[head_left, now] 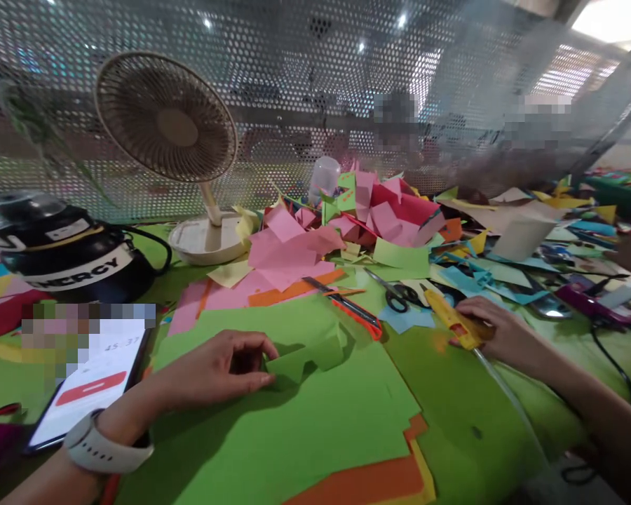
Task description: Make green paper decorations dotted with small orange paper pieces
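Observation:
My left hand, with a white watch on the wrist, pinches the end of a small folded strip of green paper between thumb and fingers. The strip stands above large green sheets stacked over orange and yellow ones. To the right, my right hand is closed around a yellow glue gun; its nozzle points up and left, and a pale cord trails from it. An orange utility knife with its blade out lies on the sheets' far edge. Black-handled scissors rest just beyond, near the glue gun's nozzle.
A beige desk fan stands at the back left, next to a black lidded container. A lit phone lies by my left forearm. Pink paper scraps pile up in front of a perforated metal screen. More coloured scraps cover the right.

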The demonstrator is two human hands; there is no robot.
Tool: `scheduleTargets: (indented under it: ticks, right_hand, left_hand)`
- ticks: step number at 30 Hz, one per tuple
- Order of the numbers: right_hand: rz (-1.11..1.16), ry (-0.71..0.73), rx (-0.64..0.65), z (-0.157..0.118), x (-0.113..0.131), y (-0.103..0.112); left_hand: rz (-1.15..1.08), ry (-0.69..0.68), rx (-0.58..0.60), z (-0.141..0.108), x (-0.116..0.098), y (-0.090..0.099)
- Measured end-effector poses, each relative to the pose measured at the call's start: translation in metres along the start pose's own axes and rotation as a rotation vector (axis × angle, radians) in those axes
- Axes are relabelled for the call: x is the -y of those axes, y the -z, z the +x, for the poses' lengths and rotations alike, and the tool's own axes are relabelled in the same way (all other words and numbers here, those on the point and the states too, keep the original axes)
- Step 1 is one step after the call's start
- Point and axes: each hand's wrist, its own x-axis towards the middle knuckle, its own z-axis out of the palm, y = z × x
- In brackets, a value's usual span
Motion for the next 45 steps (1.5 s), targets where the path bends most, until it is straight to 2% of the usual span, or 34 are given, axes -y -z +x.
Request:
scheduleTargets:
  ticks: [3, 6, 10, 14, 16, 19, 21, 22, 24, 27, 31, 34, 37, 45]
  right_hand:
    - [-0.041, 0.009, 0.023, -0.006, -0.019, 0.008]
    - [-0.058, -0.066, -0.018, -0.016, -0.030, 0.013]
    - [-0.057, -0.162, -0.045, -0.029, -0.032, 0.011]
    - [-0.129, -0.137, -0.028, -0.028, -0.030, 0.010]
    - [-0.151, -0.098, 0.011, -0.023, -0.026, 0.016]
    - [-0.188, -0.077, -0.017, -0.006, -0.008, 0.026]
    - [-0.185, -0.080, -0.077, 0.011, 0.013, 0.028]
    - [-0.174, -0.069, -0.062, 0.022, 0.026, 0.026]
    - [-0.118, 0.061, 0.019, 0.046, 0.054, 0.018]
    - [-0.074, 0.206, 0.183, 0.084, 0.091, -0.005]
    - [-0.044, 0.309, 0.321, 0.126, 0.118, -0.041]
    - [-0.044, 0.311, 0.373, 0.143, 0.128, -0.062]
    - [-0.040, 0.297, 0.414, 0.148, 0.133, -0.075]
    - [-0.027, 0.228, 0.453, 0.145, 0.131, -0.079]
  left_hand:
    - [-0.023, 0.001, -0.009, -0.002, 0.000, 0.004]
    - [-0.040, -0.004, -0.043, -0.002, 0.002, 0.008]
    - [-0.031, -0.009, -0.097, -0.002, 0.004, 0.009]
    - [-0.012, -0.009, -0.162, -0.004, 0.002, 0.012]
    - [0.033, -0.012, -0.258, -0.003, 0.002, 0.014]
    - [0.202, -0.021, -0.500, 0.001, 0.008, 0.017]
    - [0.352, 0.036, -0.578, 0.003, 0.015, 0.019]
    - [0.409, 0.077, -0.587, 0.004, 0.018, 0.020]
    - [0.469, 0.134, -0.582, 0.005, 0.024, 0.023]
    - [0.455, 0.150, -0.546, 0.003, 0.030, 0.028]
    - [0.392, 0.109, -0.515, 0.003, 0.034, 0.032]
    - [0.370, 0.098, -0.544, 0.004, 0.034, 0.030]
    - [0.342, 0.090, -0.550, 0.003, 0.032, 0.027]
    - [0.425, 0.128, -0.574, 0.007, 0.035, 0.025]
